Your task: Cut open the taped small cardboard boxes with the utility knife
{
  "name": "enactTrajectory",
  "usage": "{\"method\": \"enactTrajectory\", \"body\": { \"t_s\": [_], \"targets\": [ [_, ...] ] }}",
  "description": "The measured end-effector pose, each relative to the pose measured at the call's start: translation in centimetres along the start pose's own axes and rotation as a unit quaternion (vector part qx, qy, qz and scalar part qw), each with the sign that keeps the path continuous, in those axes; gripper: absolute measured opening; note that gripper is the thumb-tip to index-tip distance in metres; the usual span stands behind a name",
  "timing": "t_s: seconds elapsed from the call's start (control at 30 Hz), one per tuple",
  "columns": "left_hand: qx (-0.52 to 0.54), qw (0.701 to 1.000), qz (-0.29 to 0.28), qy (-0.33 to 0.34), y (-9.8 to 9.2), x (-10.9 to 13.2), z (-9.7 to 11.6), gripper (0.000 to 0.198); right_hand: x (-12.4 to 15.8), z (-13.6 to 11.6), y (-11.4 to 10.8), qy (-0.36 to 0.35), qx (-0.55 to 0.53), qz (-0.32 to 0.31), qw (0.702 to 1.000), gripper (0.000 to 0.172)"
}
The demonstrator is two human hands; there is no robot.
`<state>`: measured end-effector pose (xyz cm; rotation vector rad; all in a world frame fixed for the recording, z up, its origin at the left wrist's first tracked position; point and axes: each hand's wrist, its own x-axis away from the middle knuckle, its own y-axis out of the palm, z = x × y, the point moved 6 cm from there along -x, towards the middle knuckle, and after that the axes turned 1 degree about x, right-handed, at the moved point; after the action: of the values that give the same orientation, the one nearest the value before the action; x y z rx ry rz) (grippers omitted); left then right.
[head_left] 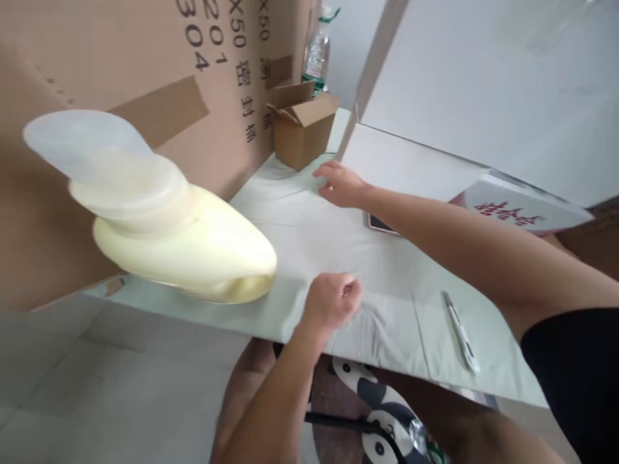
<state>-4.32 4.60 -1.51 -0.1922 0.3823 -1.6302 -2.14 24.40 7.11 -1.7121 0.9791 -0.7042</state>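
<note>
A pale grey-green sheet point(387, 303) lies spread over a table. My left hand point(331, 300) rests near the table's front edge with its fingers curled, pinching the sheet. My right hand point(339, 184) reaches across to the far side and presses on the sheet with bent fingers, close to a small open cardboard box point(300, 125). A tilted stack of cream-coloured plastic containers with translucent lids point(159, 225) lies on the table at the left, just beside my left hand.
A large printed cardboard box point(97, 64) stands along the left. A plastic bottle point(316, 51) is behind the small box. A phone point(382, 225) lies under my right forearm and a pen point(460, 330) on the sheet's right. A white panel point(483, 84) rises at the right.
</note>
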Motion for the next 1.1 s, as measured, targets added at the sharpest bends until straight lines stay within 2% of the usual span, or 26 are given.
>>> {"method": "enactTrajectory", "body": {
  "t_s": [0.13, 0.23, 0.3, 0.4, 0.47, 0.53, 0.6, 0.7, 0.83, 0.9, 1.0, 1.1],
  "targets": [
    [0.016, 1.000, -0.012, -0.006, 0.0, -0.7, -0.2, 0.040, -9.7, -2.7, 0.5, -0.008, 0.050, 0.052, 0.997, 0.066],
    [0.037, 0.999, -0.007, -0.006, -0.6, -0.9, -0.8, 0.041, -14.2, -3.3, 0.2, -0.025, 0.072, 0.078, 0.994, 0.062],
    [0.053, 0.998, 0.023, 0.007, -1.3, -0.7, -1.0, 0.042, -15.1, -3.3, 0.0, -0.045, 0.072, 0.096, 0.992, 0.056],
    [0.075, 0.993, 0.094, 0.023, -2.4, -0.3, -1.1, 0.043, -13.0, -2.5, 0.1, -0.068, 0.057, 0.115, 0.989, 0.051],
    [0.085, 0.986, 0.137, 0.028, -2.7, -0.1, -1.1, 0.044, -9.4, -1.6, 0.5, -0.071, 0.053, 0.127, 0.988, 0.055],
    [0.093, 0.978, 0.182, 0.042, -3.0, -0.1, -0.8, 0.044, -4.5, -0.6, 0.7, -0.065, 0.029, 0.153, 0.986, 0.059],
    [0.099, 0.965, 0.234, 0.067, -3.5, 0.1, -0.2, 0.044, 1.4, 0.3, 0.7, -0.082, -0.032, 0.178, 0.980, 0.056],
    [0.103, 0.937, 0.314, 0.114, -4.5, 0.8, 1.0, 0.044, 10.9, 0.9, 0.3, -0.138, -0.102, 0.180, 0.969, 0.047],
    [0.110, 0.899, 0.387, 0.170, -4.7, 2.6, 2.7, 0.047, 23.6, 1.6, -2.0, -0.183, -0.086, 0.299, 0.932, 0.040],
    [0.108, 0.881, 0.415, 0.202, -4.2, 3.6, 3.7, 0.047, 29.5, 2.0, -2.9, -0.186, -0.063, 0.359, 0.912, 0.033],
    [0.115, 0.863, 0.431, 0.238, -3.3, 4.1, 4.9, 0.039, 36.7, 2.7, -3.3, -0.169, -0.066, 0.407, 0.895, 0.029],
    [0.139, 0.874, 0.398, 0.241, -2.7, 3.0, 5.7, 0.011, 42.0, 3.6, -2.7, -0.149, -0.088, 0.420, 0.891, 0.024]
  ]
}}
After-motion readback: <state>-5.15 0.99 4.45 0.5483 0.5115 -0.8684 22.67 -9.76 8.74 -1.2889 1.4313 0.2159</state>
